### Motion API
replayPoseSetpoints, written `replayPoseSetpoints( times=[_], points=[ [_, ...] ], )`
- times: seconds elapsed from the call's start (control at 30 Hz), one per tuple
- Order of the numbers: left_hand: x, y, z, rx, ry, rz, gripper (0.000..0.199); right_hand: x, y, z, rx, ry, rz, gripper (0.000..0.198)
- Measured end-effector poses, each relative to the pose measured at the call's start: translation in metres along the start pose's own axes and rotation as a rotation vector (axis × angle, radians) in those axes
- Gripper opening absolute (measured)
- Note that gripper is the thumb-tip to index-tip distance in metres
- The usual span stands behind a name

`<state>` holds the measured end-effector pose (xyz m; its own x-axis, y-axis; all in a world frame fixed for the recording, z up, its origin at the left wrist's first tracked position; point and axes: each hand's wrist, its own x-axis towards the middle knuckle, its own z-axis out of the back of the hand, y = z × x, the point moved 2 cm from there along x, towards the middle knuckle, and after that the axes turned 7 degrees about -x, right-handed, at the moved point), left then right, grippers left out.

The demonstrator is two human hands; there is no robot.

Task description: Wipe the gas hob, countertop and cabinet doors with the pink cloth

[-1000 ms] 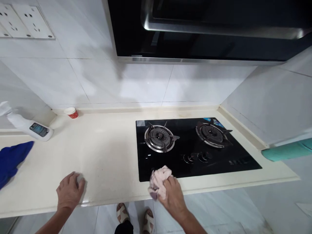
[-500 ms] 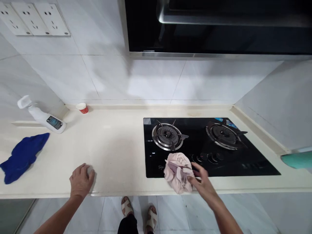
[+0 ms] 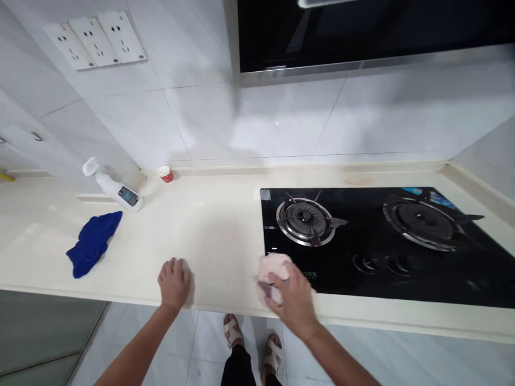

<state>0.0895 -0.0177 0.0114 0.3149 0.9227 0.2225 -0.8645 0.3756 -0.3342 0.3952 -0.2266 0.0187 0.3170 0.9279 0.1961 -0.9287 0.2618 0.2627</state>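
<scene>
A crumpled pale pink cloth (image 3: 275,267) lies at the front left corner of the black gas hob (image 3: 346,268), overlapping the cream countertop (image 3: 225,241). My right hand (image 3: 295,300) grips it from above, thumb and fingers curved around its folds; the cloth is slightly blurred. My left hand (image 3: 175,281) rests on the countertop near its front edge, holding nothing, its fingers loosely bent and its thumb apart. To its left lies a dark blue cloth (image 3: 92,244).
A white spray bottle (image 3: 116,187) leans at the back left, near a small red and white paper cup (image 3: 164,173). Two burners with metal pan supports, the left burner (image 3: 306,220) nearer, rise from the hob. A black range hood (image 3: 362,37) hangs above.
My right hand has closed on the pink cloth and moved it left, off most of the hob. The view has turned left. My left hand stays on the countertop.
</scene>
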Motion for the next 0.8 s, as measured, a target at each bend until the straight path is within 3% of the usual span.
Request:
replayPoseSetpoints(
  times=[0.1, 0.17, 0.27, 0.37, 0.47, 0.57, 0.63, 0.7, 0.8],
  points=[
    [-0.008, -0.031, -0.017, -0.089, 0.082, -0.168, 0.037, 0.009, 0.080, -0.018, 0.114, 0.003, 0.223, 0.052],
    [-0.014, -0.048, -0.024, -0.160, 0.138, -0.288, 0.037, 0.015, 0.116, -0.026, 0.182, -0.034, 0.336, 0.054],
    [-0.021, -0.059, -0.025, -0.230, 0.159, -0.390, 0.040, 0.015, 0.123, -0.031, 0.224, -0.056, 0.465, 0.052],
    [-0.026, -0.058, -0.021, -0.258, 0.134, -0.432, 0.037, -0.008, 0.073, -0.026, 0.208, -0.040, 0.465, 0.047],
    [-0.028, -0.058, -0.019, -0.269, 0.100, -0.439, 0.034, -0.050, -0.007, -0.017, 0.130, -0.019, 0.315, 0.040],
    [-0.028, -0.061, -0.020, -0.254, 0.081, -0.441, 0.028, -0.089, -0.086, -0.003, 0.075, -0.135, 0.078, 0.026],
    [-0.028, -0.064, -0.020, -0.241, 0.074, -0.441, 0.026, -0.101, -0.124, 0.009, 0.094, -0.244, -0.113, 0.027],
    [-0.029, -0.065, -0.020, -0.239, 0.067, -0.437, 0.026, -0.096, -0.144, 0.020, 0.121, -0.321, -0.289, 0.034],
    [-0.030, -0.066, -0.020, -0.235, 0.063, -0.429, 0.026, -0.059, -0.136, 0.027, 0.046, -0.300, -0.416, 0.047]
  ],
)
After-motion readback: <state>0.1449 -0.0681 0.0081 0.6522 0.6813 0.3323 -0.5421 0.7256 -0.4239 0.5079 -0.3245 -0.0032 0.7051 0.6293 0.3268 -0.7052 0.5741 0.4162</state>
